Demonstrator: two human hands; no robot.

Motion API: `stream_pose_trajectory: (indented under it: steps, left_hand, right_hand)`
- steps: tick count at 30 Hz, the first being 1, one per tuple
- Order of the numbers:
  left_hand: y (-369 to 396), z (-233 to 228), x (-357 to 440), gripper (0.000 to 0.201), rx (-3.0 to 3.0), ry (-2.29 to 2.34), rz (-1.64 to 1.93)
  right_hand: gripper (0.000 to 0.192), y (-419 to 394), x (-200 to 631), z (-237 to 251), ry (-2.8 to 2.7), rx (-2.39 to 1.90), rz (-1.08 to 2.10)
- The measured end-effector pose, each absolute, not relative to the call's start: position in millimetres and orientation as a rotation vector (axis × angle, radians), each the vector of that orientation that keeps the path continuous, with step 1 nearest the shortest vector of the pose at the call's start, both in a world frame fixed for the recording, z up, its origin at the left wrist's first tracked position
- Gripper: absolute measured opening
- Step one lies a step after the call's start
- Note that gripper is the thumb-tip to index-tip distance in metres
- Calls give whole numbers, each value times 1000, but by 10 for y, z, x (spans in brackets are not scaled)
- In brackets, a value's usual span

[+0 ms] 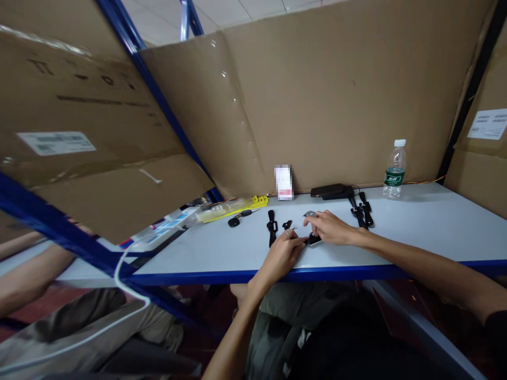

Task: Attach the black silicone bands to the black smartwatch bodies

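My left hand point(285, 248) rests near the table's front edge, its fingers closed on a small black part point(314, 239) with a pale lower edge. My right hand point(331, 228) is just beside it on the right, fingers bent down and closed; what they grip is hidden. A small silver-grey piece point(309, 214) shows right at my right fingertips; I cannot tell if it is held. Left of my hands lie a long black clamp-like part point(271, 228) and a smaller black piece point(287, 225). Two more long black parts point(357, 212) point(366, 209) lie beyond my right wrist.
At the back stand a blurred white card point(283, 182), a flat black object point(327, 190) and a water bottle point(394, 170). Keys point(234, 222), yellow-edged plastic bags point(227, 209) and a power strip point(164, 230) are on the left. Another person's arm point(35, 269) is at far left.
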State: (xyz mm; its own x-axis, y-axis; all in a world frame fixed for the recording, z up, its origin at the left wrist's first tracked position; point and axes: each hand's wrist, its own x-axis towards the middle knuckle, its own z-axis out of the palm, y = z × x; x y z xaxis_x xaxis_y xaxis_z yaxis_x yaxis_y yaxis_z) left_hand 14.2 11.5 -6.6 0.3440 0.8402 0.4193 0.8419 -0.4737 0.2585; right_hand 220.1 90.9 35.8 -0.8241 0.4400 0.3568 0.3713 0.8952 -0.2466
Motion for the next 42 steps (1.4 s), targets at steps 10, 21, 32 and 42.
stream_pose_trajectory:
  steps: [10,21,32,42]
  left_hand:
    - [114,-61,146,32,-2576,-1622,-790]
    - [122,-68,137,31,-2572,-1593,-821]
    - [127,-66,134,31,-2581,-1575,-822]
    - [120,-52,141,31,-2591,-1583,-789]
  right_hand:
    - [54,975,2210,341,-2630,-597,265]
    - [59,951,2203,353,-2652,-555,280]
    - [60,980,2204,360,-2649,-491,345]
    - [55,1024,2210,313,-2640,-521,302]
